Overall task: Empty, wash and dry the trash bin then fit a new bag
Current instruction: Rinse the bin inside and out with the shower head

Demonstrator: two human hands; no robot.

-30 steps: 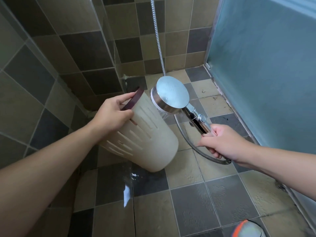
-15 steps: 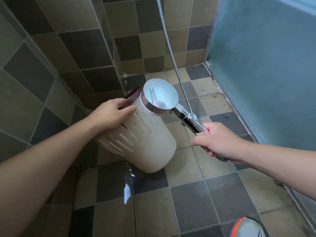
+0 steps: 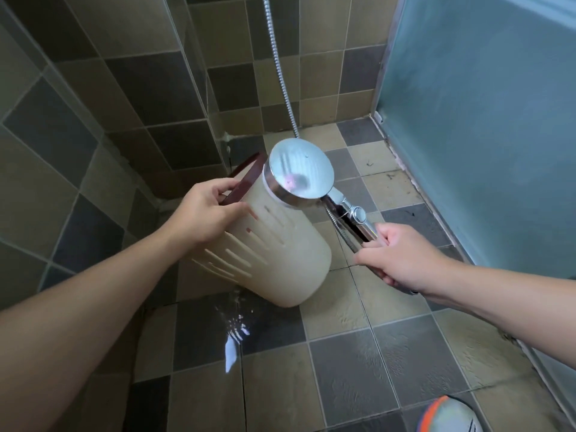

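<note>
Since half a second earlier, the round chrome shower head (image 3: 300, 173) had shifted a little toward the right and now sat at the upper right edge of the beige plastic trash bin with slotted sides (image 3: 274, 244), its flat back facing the camera and its face turned toward the bin's mouth. That bin had stayed tilted in the air above the wet tiled floor (image 3: 389, 363), base pointing down toward the camera, mouth angled up and away toward the corner of the dark and tan tiled wall (image 3: 149, 88). Its dark red rim ring (image 3: 241, 185) showed at the far end. At the bin's upper left side the left hand (image 3: 202, 213) held on, fingers curled over the rim ring and thumb pressed against the slotted wall, so that grip was clamped on the bin. Right of the bin and apart from it, the right hand (image 3: 399, 257) was wrapped around the chrome handle of the shower head, with the metal hose (image 3: 280, 73) rising toward the top of the view. A puddle (image 3: 237, 332) glinted on the floor just below the bin's base. A frosted glass panel (image 3: 483, 120) stood on the right, and the toe of a white and orange shoe (image 3: 448, 416) showed at the bottom edge.
</note>
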